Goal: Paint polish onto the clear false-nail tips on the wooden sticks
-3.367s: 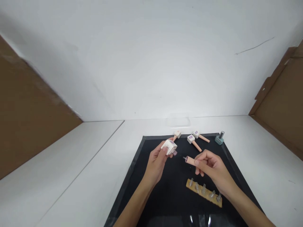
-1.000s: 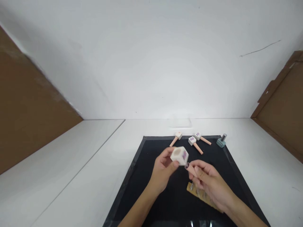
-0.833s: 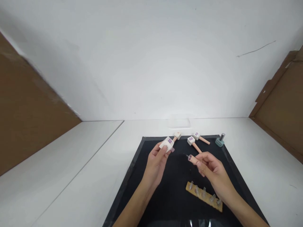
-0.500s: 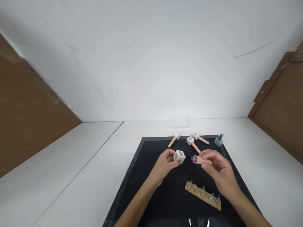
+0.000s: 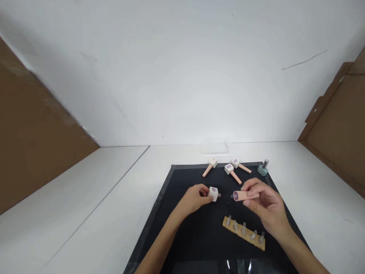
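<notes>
My left hand (image 5: 198, 197) is closed on a small white nail polish bottle (image 5: 213, 194) with a purple mark, its neck pointing right. In my right hand (image 5: 264, 199) is the pink brush cap (image 5: 242, 195), held between thumb and fingers. The cap's open end and thin brush face the bottle neck, with a small gap between them. Below the hands lies a tan strip (image 5: 243, 233) carrying several clear nail tips that stand up from it.
Behind the hands lie three more white bottles with pink caps: one bottle (image 5: 213, 163) at left, another bottle (image 5: 229, 168) in the middle, a third bottle (image 5: 235, 163) beside it. A teal bottle (image 5: 262, 169) stands at the black mat's (image 5: 196, 236) far right corner. Cardboard (image 5: 339, 129) flanks the table.
The bottle has turned in my left hand and moved slightly left and down. The pink cap has shifted a little right, so the gap between cap and bottle looks slightly wider.
</notes>
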Demonstrator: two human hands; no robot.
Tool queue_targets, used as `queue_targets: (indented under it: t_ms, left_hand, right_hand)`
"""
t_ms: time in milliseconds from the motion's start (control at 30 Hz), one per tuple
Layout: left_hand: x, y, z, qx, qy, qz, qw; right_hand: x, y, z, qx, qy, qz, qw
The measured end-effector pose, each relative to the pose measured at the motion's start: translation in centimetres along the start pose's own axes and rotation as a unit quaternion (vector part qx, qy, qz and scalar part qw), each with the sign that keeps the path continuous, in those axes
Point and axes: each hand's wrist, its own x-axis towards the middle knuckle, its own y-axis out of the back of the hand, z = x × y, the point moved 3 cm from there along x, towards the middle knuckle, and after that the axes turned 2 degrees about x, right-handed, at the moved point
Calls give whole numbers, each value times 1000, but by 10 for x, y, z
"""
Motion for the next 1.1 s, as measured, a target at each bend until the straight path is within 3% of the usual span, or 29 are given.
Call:
queue_targets:
  t_ms: [233, 367, 433, 533, 600, 700, 800, 1000, 1100]
  left_hand:
    - [-4, 2, -6, 68, -5, -50, 996]
    - [-11, 18, -3, 93, -13, -44, 995]
    - [-17, 27, 3, 92, -27, -67, 993]
    - [-27, 21, 16, 47, -55, -219, 973]
    - [-31, 8, 21, 33, -65, -274, 959]
    - [-31, -18, 23, 85, -104, -285, 949]
    - [-28, -36, 20, 115, -117, -260, 952]
    - [-29, -43, 24, 110, -162, -236, 952]
    - [-30, -43, 30, 20, -190, -234, 953]
  right_hand:
    - [0, 1, 1, -8, -9, 7, 1000]
    - [3, 3, 2, -10, -5, 20, 1000]
    - [5, 5, 3, -18, -8, 45, 999]
    - [8, 9, 5, -43, -27, 83, 995]
    - [9, 10, 6, -59, -47, 93, 993]
    - [10, 11, 6, -60, -67, 95, 991]
    - [11, 11, 6, -52, -70, 96, 992]
    - [13, 11, 4, -47, -87, 94, 991]
    - [16, 12, 3, -35, -119, 95, 988]
